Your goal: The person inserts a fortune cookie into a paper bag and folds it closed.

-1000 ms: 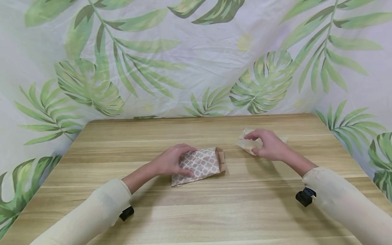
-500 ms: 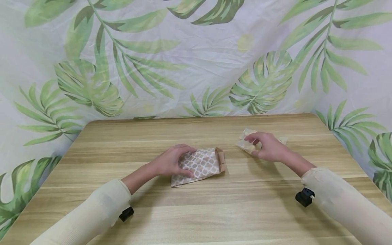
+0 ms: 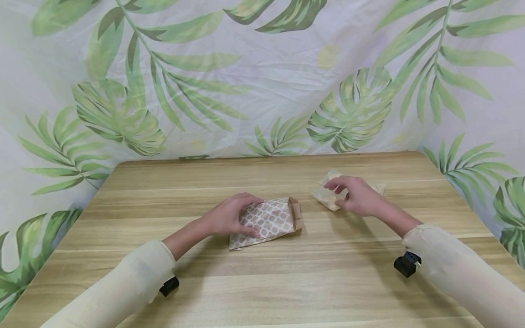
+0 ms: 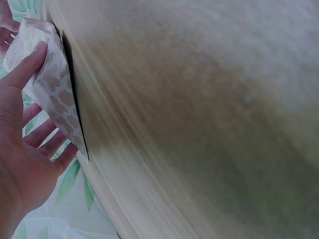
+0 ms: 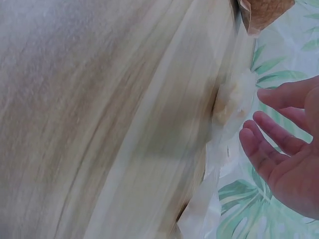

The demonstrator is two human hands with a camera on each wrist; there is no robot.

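The left hand [image 3: 231, 216] grips the paper bag [image 3: 273, 216] on the worktop [image 3: 262, 291], and the clear packet [image 3: 326, 195] at the bag's two o'clock could skid if the right hand [image 3: 356, 196], loose and unclasped, brushes it.

We note the left hand [image 4: 26, 157] at the left part of a paper bag [image 4: 57, 84], thumb on its face, remaining fingers on the far side. Bag: white lattice on tan, dark line along its lower edge. Desk [image 4: 174, 119]: wood-grained, much blurred. To the right we log part of the right hand [image 4: 7, 24]. Far: pale cloth [image 4: 65, 211], green leaf print.
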